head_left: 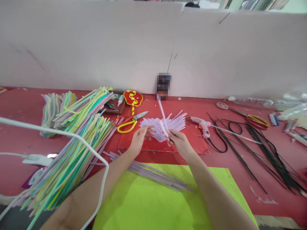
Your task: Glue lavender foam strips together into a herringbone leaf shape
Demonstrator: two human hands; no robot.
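A lilac pipe cleaner (162,111) is pinched in my right hand (177,140), its free end pointing up and away from me. Beneath it lies a V-shaped piece of lilac pipe cleaners (151,123), set in slanting rows on a red board (192,143). My left hand (141,139) is at the left side of that piece, fingers stretched out and apart, with nothing visible in them. Whether its fingertips touch the piece, I cannot tell. Several loose lilac pipe cleaners (158,175) lie nearer to me, across a lime-green sheet (144,204).
Scissors (131,123) and bundles of coloured pipe cleaners (72,163) lie left. A white cable (105,179) loops in front of my left arm. To the right are a pink glue gun (203,126), dark green stems (240,159) and more scissors (256,121). A white wall (96,48) stands behind.
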